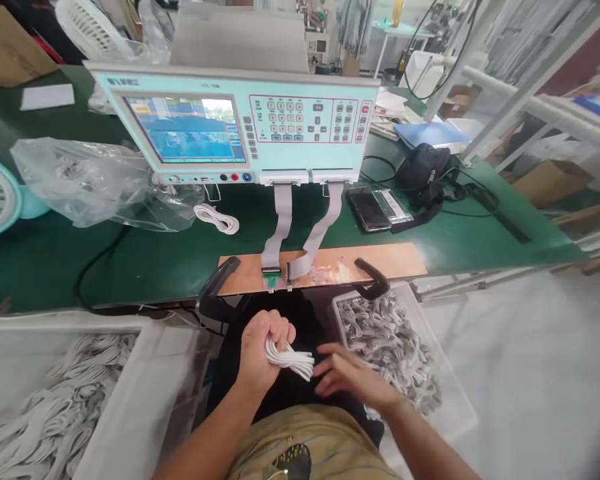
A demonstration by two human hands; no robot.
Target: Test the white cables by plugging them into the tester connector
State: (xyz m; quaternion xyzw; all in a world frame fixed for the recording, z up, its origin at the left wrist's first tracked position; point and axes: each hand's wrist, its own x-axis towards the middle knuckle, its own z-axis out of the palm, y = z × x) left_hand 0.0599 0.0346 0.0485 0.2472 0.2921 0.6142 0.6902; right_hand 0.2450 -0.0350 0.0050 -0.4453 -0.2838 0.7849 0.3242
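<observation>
A coiled white cable point(293, 360) is gripped in my left hand point(263, 343), its fingers wrapped round one end of the bundle above my lap. Just to the right, my right hand point(347, 377) has its fingers apart and holds nothing; they are close to the free end of the coil. Beyond my hands, two small connector boards point(272, 279) on grey ribbon cables point(279, 227) lie at the front edge of a copper-coloured board point(395, 260). The ribbons run up to a tester point(310, 157) with a lit screen.
White bins of coiled cables stand at lower left point(137, 340) and right point(453, 380). Black clamps point(220, 283) hold the board's ends. On the green table lie another white cable coil point(217, 219), a phone point(369, 210), a black pouch point(423, 167) and plastic bags point(95, 183).
</observation>
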